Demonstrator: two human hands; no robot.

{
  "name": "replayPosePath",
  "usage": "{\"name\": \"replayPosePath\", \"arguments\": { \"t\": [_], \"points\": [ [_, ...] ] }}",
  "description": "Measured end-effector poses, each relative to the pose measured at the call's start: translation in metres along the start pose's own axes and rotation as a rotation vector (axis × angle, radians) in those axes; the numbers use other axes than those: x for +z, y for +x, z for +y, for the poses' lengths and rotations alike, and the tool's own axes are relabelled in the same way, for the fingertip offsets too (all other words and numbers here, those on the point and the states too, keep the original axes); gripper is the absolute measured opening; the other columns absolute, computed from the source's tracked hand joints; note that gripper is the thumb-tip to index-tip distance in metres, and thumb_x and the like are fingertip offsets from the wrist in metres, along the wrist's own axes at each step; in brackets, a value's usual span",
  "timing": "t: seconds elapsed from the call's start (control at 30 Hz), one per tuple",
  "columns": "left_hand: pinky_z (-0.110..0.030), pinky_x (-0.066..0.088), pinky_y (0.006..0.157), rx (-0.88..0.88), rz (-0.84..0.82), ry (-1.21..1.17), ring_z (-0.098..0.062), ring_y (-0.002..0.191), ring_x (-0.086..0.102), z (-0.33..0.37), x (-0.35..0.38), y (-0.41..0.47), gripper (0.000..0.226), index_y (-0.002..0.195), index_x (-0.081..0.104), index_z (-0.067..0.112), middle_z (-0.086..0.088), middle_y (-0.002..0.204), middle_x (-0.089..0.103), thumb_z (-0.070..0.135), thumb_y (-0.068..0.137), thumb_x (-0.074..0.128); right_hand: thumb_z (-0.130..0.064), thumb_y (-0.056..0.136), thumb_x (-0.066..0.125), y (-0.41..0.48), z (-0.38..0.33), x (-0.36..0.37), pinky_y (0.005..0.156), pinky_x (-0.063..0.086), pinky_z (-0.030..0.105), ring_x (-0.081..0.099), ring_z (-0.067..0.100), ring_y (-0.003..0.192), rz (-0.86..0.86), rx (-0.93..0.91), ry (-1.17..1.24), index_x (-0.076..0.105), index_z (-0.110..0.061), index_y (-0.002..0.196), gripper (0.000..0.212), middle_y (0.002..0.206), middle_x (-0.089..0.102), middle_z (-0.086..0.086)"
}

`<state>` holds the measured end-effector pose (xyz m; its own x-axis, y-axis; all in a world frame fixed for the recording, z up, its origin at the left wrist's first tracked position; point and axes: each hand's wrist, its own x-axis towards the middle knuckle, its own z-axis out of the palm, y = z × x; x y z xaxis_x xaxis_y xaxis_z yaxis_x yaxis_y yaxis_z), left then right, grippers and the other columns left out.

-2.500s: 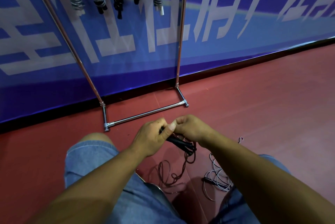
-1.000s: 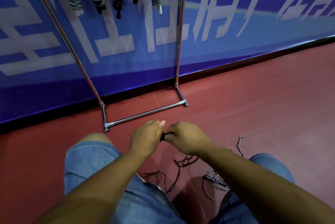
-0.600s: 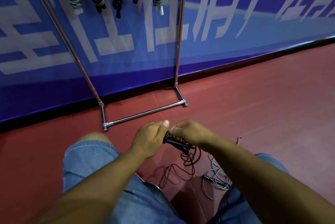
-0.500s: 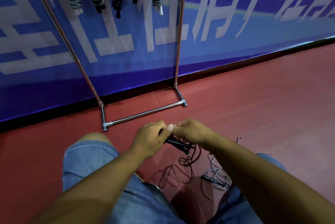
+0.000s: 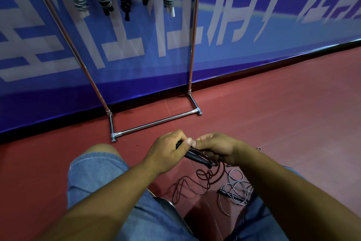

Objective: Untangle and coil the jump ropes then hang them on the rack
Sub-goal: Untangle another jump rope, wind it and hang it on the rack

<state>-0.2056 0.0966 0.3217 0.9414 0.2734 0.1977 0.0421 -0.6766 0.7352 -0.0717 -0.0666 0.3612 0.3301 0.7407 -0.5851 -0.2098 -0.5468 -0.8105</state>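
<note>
Black handles (image 5: 197, 158) gripped in left hand (image 5: 168, 153), held over the knees; right hand (image 5: 216, 148) pinches the cord (image 5: 197, 182) beside them. Loose cord trails near grey rope (image 5: 236, 188) on floor; risk: coiling may snag and drag it.

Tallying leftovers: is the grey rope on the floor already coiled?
No, the grey rope lies in loose tangled loops on the floor.

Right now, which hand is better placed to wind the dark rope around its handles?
The right hand, probably: the left hand grips the black handles, while the right pinches the dark rope, whose loose loops hang just below it.
</note>
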Motion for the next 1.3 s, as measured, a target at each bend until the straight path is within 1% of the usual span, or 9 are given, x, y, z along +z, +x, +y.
{"name": "replayPosePath", "arguments": {
  "t": [0.1,0.3,0.4,0.63,0.83,1.0,1.07,1.17,1.3],
  "points": [
    [-0.035,0.048,0.062,0.03,0.008,0.005,-0.008,0.07,0.055,0.001,0.002,-0.002,0.028,0.084,0.055,0.036,0.013,0.075,0.058,0.056,0.099,0.044,-0.042,0.095,0.067,-0.003,-0.001,-0.002,0.042,0.015,0.023,0.023,0.006,0.041,-0.048,0.015,-0.039,0.056,-0.024,0.054,0.046,0.048,0.037,-0.009],
    [-0.038,0.05,0.066,0.045,-0.025,0.074,-0.007,0.074,0.057,-0.004,-0.003,0.002,0.033,0.091,0.061,0.033,0.015,0.081,0.06,0.06,0.099,0.044,-0.061,0.09,0.065,-0.001,-0.008,-0.001,0.043,0.019,0.025,0.023,0.012,0.044,0.013,0.038,-0.26,0.045,-0.023,0.064,0.05,0.05,0.032,-0.002],
    [-0.036,0.052,0.068,0.046,-0.089,0.115,-0.006,0.078,0.058,-0.007,-0.007,0.002,0.038,0.095,0.061,0.034,0.017,0.087,0.061,0.068,0.095,0.045,-0.046,0.098,0.063,0.003,-0.012,-0.002,0.043,0.02,0.025,0.025,0.011,0.041,0.02,0.039,-0.292,0.05,-0.021,0.065,0.043,0.047,0.035,-0.004],
    [-0.035,0.052,0.074,0.043,-0.271,0.254,-0.005,0.085,0.058,-0.01,-0.016,0.006,0.06,0.109,0.068,0.033,0.015,0.097,0.062,0.081,0.082,0.044,-0.045,0.094,0.069,0.01,-0.015,-0.001,0.048,0.025,0.025,0.031,0.01,0.046,0.015,-0.035,-0.397,0.065,-0.02,0.067,0.037,0.05,0.043,-0.008],
    [-0.034,0.05,0.071,0.011,-0.352,0.299,-0.005,0.08,0.055,-0.021,-0.014,0.003,0.039,0.1,0.062,0.032,0.014,0.092,0.056,0.066,0.083,0.071,-0.032,0.093,0.073,0.014,-0.016,0.01,0.054,0.037,0.021,0.044,0.003,0.049,0.088,-0.139,-0.487,0.073,-0.009,0.073,0.031,0.051,0.056,-0.013],
    [-0.015,0.033,0.061,0.029,-0.266,0.132,0.002,0.07,0.048,-0.018,-0.015,-0.004,0.037,0.083,0.049,0.033,0.015,0.078,0.05,0.061,0.084,0.073,-0.02,0.097,0.068,0.01,-0.031,0.008,0.048,0.036,0.009,0.046,-0.004,0.045,0.05,-0.19,-0.453,0.072,-0.016,0.072,0.026,0.051,0.059,-0.016],
    [-0.021,0.037,0.061,0.02,-0.233,0.119,-0.002,0.07,0.049,-0.012,-0.017,0.001,0.046,0.081,0.05,0.029,0.014,0.077,0.051,0.073,0.081,0.065,-0.022,0.098,0.067,0.009,-0.039,0.005,0.057,0.04,0.012,0.049,-0.003,0.053,0.042,-0.203,-0.469,0.074,-0.009,0.08,0.023,0.056,0.06,-0.017],
    [-0.032,0.046,0.066,-0.026,-0.192,0.104,-0.009,0.074,0.055,-0.009,-0.018,0.008,0.06,0.084,0.054,0.031,0.012,0.08,0.056,0.09,0.077,0.047,-0.037,0.097,0.067,0.01,-0.037,0.001,0.071,0.045,0.03,0.054,0.01,0.07,0.067,-0.213,-0.426,0.074,-0.005,0.087,0.034,0.073,0.063,-0.002],
    [-0.041,0.051,0.068,-0.072,-0.159,0.077,-0.011,0.074,0.059,-0.011,-0.015,0.008,0.062,0.088,0.062,0.03,0.01,0.079,0.061,0.09,0.073,0.052,-0.039,0.098,0.066,0.013,-0.028,-0.001,0.068,0.047,0.029,0.057,0.009,0.068,0.059,-0.221,-0.376,0.075,-0.013,0.08,0.032,0.073,0.066,-0.001]
  ]
}}
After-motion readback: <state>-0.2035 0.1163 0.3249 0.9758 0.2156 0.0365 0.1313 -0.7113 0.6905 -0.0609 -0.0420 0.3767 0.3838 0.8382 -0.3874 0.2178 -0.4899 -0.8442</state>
